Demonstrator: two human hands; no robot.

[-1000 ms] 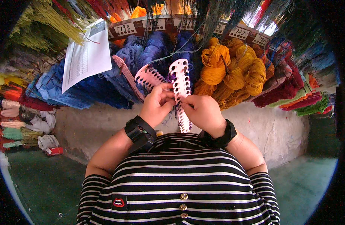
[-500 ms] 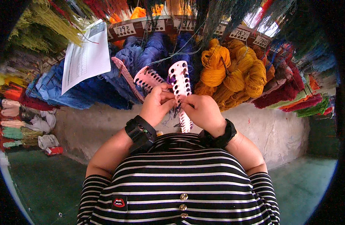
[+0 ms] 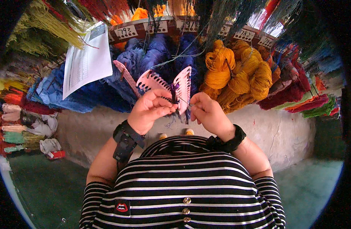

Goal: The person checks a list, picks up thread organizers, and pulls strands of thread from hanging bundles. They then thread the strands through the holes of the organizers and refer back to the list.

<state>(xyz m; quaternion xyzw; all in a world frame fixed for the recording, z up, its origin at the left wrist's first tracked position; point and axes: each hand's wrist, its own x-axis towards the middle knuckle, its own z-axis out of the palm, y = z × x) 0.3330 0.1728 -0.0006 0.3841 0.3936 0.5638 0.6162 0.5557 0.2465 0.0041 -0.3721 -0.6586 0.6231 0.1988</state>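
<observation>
My left hand (image 3: 150, 110) grips several pink punched cards (image 3: 183, 89), fanned out in front of my chest. A purple thread (image 3: 174, 88) is tied in a hole of the nearest card. My right hand (image 3: 206, 110) pinches a thin thread end (image 3: 185, 101) right beside the card's lower edge. Both wrists carry black bands. Behind the cards hang blue and purple yarn skeins (image 3: 156, 57).
Orange-yellow skeins (image 3: 236, 72) hang to the right, red and green ones (image 3: 305, 95) farther right. A white printed sheet (image 3: 87, 61) hangs at the left. A labelled wooden rail (image 3: 183, 26) runs above. A pale stone ledge (image 3: 282, 133) lies below, with small thread bundles (image 3: 15, 126) at the left.
The cards have tilted and risen slightly. My right hand has drawn away to the right of the card, pulling a thread, while my left hand keeps its hold.
</observation>
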